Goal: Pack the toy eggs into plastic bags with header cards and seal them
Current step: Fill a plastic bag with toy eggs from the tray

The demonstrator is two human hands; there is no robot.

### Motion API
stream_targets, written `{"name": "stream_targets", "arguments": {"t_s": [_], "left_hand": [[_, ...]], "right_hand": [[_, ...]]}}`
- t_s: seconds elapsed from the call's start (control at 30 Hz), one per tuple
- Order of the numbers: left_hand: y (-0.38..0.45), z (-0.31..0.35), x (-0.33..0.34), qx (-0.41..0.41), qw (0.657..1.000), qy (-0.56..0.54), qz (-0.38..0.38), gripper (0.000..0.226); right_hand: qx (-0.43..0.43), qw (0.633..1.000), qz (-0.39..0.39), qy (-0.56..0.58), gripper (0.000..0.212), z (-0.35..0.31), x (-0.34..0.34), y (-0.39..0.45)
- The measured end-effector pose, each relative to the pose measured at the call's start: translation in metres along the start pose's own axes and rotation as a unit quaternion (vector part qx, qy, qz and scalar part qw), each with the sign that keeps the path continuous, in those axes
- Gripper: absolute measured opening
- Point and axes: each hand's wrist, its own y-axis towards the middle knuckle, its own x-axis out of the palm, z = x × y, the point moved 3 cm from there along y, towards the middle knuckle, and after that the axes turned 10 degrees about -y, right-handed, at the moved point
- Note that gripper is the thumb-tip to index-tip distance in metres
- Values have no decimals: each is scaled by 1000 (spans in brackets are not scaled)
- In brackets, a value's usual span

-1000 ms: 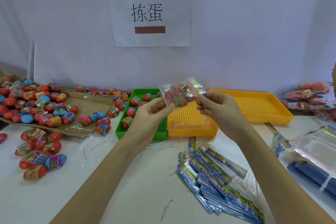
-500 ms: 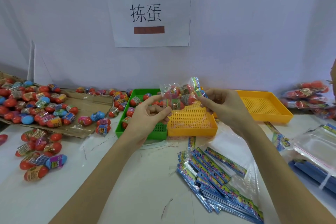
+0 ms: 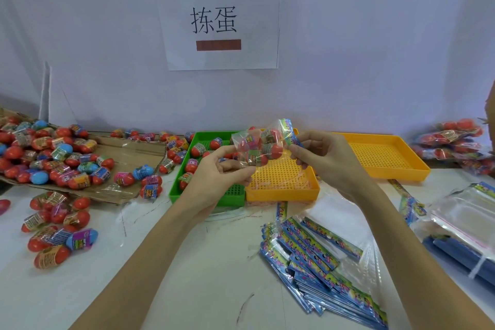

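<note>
A clear plastic bag (image 3: 258,146) filled with several red toy eggs hangs in the air over the trays. My left hand (image 3: 223,171) pinches its lower left corner. My right hand (image 3: 321,155) pinches the colourful header card (image 3: 287,130) at the bag's right end. Loose toy eggs (image 3: 61,158) lie heaped on flattened cardboard at the left, and more eggs (image 3: 57,225) sit on the table near me.
A green tray (image 3: 184,193) holds several eggs. Beside it are a small orange tray (image 3: 281,191) and a larger orange tray (image 3: 383,158). Empty header bags (image 3: 321,270) fan out at the front right. Packed bags (image 3: 452,139) pile at the far right.
Both hands have lowered the filled bag slightly and my right hand has shifted to the header card end. Nothing else has moved.
</note>
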Motion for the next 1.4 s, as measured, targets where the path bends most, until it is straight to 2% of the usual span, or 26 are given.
{"name": "stream_targets", "arguments": {"t_s": [0.13,0.2,0.27,0.33,0.4,0.5,0.57,0.67,0.73,0.83,0.93,1.07,1.17,1.23,1.33,1.4], "left_hand": [[-1,4,0,39,999,31,4,51],[-3,6,0,76,995,62,-10,56],[-4,10,-1,102,990,90,-31,60],[-4,10,0,95,989,96,-54,62],[-6,7,1,60,990,97,-83,65],[-8,5,4,6,980,170,-104,57],[-8,7,8,28,980,186,-69,40],[-7,10,9,102,983,148,33,20],[-8,9,6,118,982,119,85,20],[-9,6,7,76,988,19,130,22],[-11,7,13,48,990,-54,118,24],[-11,12,11,69,992,-27,98,23],[-11,8,13,54,990,-36,123,21],[-11,7,14,32,993,-44,103,22],[-6,10,12,2,999,-47,24,33],[-6,11,13,-5,1000,-5,-15,32]], "right_hand": [[2,1000,-22,-1,5,2,2,0],[28,999,-25,9,8,6,3,1],[81,994,-28,68,30,10,5,1],[131,980,-29,145,53,12,8,0],[121,978,-25,169,46,10,12,-2],[92,990,17,109,36,6,16,-5],[72,994,24,78,32,4,18,-5],[23,999,23,44,27,-2,21,-6],[-22,998,56,9,26,-6,22,-6],[-37,990,139,3,23,-6,23,-5],[-40,986,161,-11,28,-7,26,-4],[-29,988,153,-14,32,-6,24,-3],[-38,984,167,-50,30,-9,26,-6],[-45,981,175,-68,29,-12,25,-6],[-54,991,119,-40,14,-11,21,-4],[-64,996,57,-8,14,-11,24,-4]]}}
